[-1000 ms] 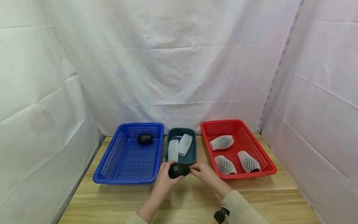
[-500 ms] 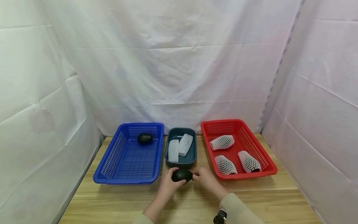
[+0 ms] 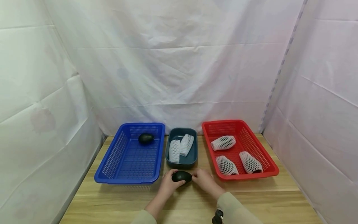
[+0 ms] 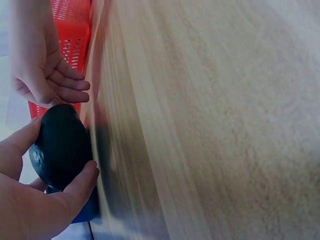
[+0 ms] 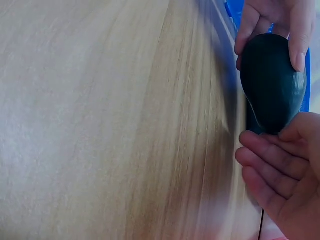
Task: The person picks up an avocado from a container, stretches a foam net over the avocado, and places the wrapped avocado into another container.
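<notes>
Now we see left hand (image 3: 169, 184) gripping dark green fruit (image 3: 181, 176), fingers (image 4: 82, 184) curled round wide end; right hand (image 3: 204, 180) pinches narrow tip over wooden surface (image 3: 193, 207).

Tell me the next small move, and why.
Probably move the right hand to a flat white net in the small tray: the left hand grips the dark fruit, which is bare, while the red basket holds netted items.

Creased off-white fabric backdrop (image 3: 179, 77) behind light-brown wood-grain counter (image 3: 195, 205). Similar pale cloth left wall (image 3: 36, 93), pale cloth right wall (image 3: 321, 93). Slanting grey-dashed strip (image 3: 283, 62) near right corner. Soft light.
</notes>
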`<action>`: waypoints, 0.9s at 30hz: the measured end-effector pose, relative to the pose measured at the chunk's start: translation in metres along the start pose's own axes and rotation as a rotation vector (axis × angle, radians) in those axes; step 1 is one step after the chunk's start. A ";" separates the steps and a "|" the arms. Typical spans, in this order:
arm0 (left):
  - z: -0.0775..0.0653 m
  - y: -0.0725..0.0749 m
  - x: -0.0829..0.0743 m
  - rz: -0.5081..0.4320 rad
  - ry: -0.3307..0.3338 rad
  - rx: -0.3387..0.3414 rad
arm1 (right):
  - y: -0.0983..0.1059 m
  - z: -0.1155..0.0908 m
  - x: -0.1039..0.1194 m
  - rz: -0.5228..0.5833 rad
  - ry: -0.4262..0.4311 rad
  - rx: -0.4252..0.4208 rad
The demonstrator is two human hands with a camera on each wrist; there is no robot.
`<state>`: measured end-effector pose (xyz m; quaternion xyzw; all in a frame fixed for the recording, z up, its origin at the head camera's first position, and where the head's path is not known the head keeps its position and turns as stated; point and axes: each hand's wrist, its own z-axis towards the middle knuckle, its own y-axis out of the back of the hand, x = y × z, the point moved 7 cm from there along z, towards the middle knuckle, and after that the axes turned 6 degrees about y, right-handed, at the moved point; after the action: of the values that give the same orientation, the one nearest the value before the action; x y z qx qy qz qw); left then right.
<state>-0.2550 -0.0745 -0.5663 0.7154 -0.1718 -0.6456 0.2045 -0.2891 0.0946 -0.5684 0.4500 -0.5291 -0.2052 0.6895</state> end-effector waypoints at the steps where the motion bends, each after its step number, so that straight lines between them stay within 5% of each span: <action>1: 0.000 0.000 0.001 -0.002 0.001 0.001 | -0.001 0.000 0.000 -0.009 -0.001 0.007; 11: 0.001 -0.002 0.004 0.035 -0.002 0.012 | -0.007 0.005 0.003 -0.158 0.057 0.027; 27: 0.004 -0.003 -0.001 0.105 -0.040 0.036 | -0.011 0.013 -0.002 -0.069 0.052 0.062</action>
<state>-0.2592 -0.0716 -0.5676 0.6958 -0.2251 -0.6451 0.2217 -0.2994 0.0851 -0.5779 0.4943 -0.5013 -0.2004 0.6813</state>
